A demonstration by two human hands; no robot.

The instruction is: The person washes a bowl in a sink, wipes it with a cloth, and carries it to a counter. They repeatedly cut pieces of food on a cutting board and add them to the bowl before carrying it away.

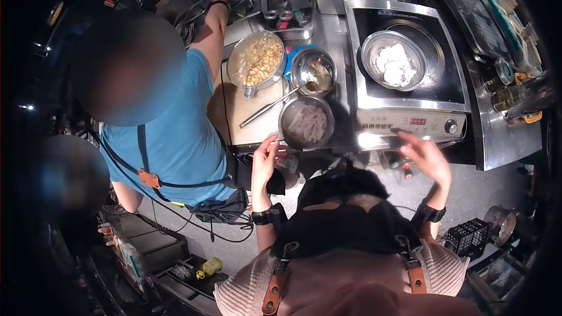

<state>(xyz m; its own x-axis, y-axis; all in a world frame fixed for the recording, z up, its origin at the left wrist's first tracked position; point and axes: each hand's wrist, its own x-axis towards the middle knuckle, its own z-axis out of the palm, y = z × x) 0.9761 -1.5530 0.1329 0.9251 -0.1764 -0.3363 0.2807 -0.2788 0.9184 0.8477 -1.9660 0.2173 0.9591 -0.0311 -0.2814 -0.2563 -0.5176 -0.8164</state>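
In the head view, the only one here, the right hand (430,161) stands at the front of the cooktop (438,90), its index finger stretched towards the control panel (380,118), thumb apart from the fingers, nothing held; it is blurred, so whether the fingertip touches the panel I cannot tell. The left hand (264,161) is at the left side of a metal pot (287,131) of pale strips (308,122), fingers bent and close together; whether they pinch the pot's edge or merely rest beside it, I cannot tell. That pot stands at the counter's front edge, left of the cooktop, while a metal bowl (370,61) with white food (395,64) sits on the cooktop's glass. The step in hand seems to be working the cooktop's controls, with the red display (418,122) lit and the knob (450,127) farther right. As I judge it, a button press calls for one straight fingertip placed squarely on the panel, while the left hand should avoid nudging the pot off the edge.
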